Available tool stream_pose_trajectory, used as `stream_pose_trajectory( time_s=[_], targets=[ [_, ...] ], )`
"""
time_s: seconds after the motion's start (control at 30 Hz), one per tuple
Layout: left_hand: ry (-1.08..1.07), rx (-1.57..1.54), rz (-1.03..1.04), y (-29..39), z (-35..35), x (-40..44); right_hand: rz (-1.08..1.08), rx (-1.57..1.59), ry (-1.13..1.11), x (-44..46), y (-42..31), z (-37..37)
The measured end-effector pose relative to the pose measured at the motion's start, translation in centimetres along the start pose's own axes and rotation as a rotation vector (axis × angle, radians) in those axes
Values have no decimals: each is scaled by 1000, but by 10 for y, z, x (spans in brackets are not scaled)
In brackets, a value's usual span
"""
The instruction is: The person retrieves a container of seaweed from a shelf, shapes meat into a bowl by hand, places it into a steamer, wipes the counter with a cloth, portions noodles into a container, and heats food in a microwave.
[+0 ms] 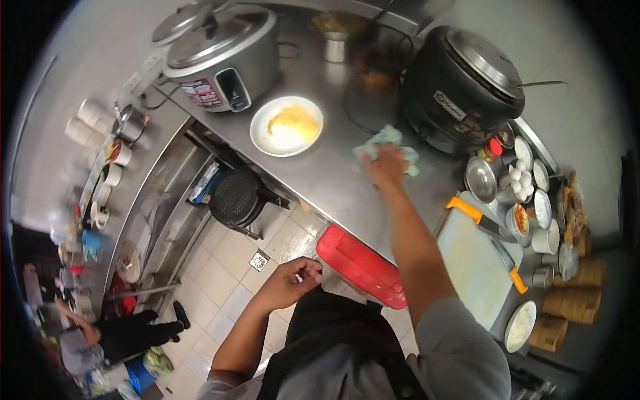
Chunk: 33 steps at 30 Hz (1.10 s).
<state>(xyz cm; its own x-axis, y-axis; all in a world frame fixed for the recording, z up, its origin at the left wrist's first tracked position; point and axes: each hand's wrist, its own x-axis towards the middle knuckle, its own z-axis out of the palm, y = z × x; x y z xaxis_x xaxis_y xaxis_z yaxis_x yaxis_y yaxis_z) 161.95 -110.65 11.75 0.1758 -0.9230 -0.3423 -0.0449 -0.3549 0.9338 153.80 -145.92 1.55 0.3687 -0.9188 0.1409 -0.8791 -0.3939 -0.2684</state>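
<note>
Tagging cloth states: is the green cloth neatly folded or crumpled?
Crumpled: the cloth has wrinkled, uneven edges around the right hand; the covered part is hidden.

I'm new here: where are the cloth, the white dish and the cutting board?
Cloth (pixel 385 137): head view, on its upper part.
White dish (pixel 267 143): head view, on its bare lower left.
Cutting board (pixel 472 263): head view, on its bare middle.

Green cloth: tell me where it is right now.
In the head view, the green cloth is right of centre, under the right hand on the steel counter, beside the black cooker.
</note>
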Motion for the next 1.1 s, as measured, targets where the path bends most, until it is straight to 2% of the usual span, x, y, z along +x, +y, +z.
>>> stream_pose_trajectory(
  time_s=[0.1, 0.13, 0.17, 0.27, 0.37, 0.4, 0.43, 0.5, 0.53, 0.57, 0.63, 0.67, 0.73, 0.77, 0.8, 0.83, 0.9, 0.97, 1.0, 1.03, 1.07, 1.1],
  targets=[
    [-130, -27, -27, 1, -28, 42, -212, -69, -241, -70, -68, -9],
    [-143, -15, 18, 3, -33, 56, -310, 15, -259, -92, -69, -23],
    [-164, 53, 29, 5, -40, 68, -310, 102, -279, -99, -60, -30],
    [-216, -29, 104, 23, -54, 93, 27, -54, -112, -71, 22, -27],
    [-262, -81, 52, 41, -49, 105, 141, -122, 41, -82, 66, -34],
    [-276, -61, 77, 42, -42, 111, 157, -127, -133, -101, 60, -41],
    [-329, -42, 107, 37, -31, 118, 101, -50, -138, -119, 59, -42],
    [-319, 14, 243, 21, -4, 139, 59, 371, -443, -131, 54, -86],
    [-288, 220, 382, 20, 9, 147, 30, 326, -278, -131, 69, -82],
    [-310, 232, 397, 17, 25, 155, 47, 328, -255, -132, 90, -82],
    [-208, 514, 715, 13, 64, 170, 284, -123, 139, -112, 110, -128],
    [-221, 527, 727, 16, 81, 171, 332, -231, 81, -102, 129, -131],
    [-152, 939, 775, 18, 111, 178, 413, -326, 35, -88, 162, -130],
    [-180, 954, 796, 16, 119, 187, 358, -342, -75, -86, 175, -129],
    [-191, 1004, 702, 7, 127, 199, 305, -355, -190, -91, 184, -127],
    [-193, 1047, 607, 5, 133, 205, 335, -350, -185, -95, 187, -128],
    [-159, 1074, 676, 1, 131, 212, 191, -435, -257, -94, 189, -135],
    [-195, 1044, 741, -3, 121, 220, 175, -472, -206, -104, 183, -154],
    [-106, 1027, 849, -1, 119, 219, 125, -478, -112, -112, 171, -180],
    [-95, 1011, 863, -4, 115, 222, 66, -490, -15, -114, 164, -201],
    [-80, 984, 835, -10, 110, 226, 96, -408, 96, -114, 166, -216],
    [-61, 952, 811, -14, 107, 232, 82, -430, 108, -118, 169, -234]
  ],
)
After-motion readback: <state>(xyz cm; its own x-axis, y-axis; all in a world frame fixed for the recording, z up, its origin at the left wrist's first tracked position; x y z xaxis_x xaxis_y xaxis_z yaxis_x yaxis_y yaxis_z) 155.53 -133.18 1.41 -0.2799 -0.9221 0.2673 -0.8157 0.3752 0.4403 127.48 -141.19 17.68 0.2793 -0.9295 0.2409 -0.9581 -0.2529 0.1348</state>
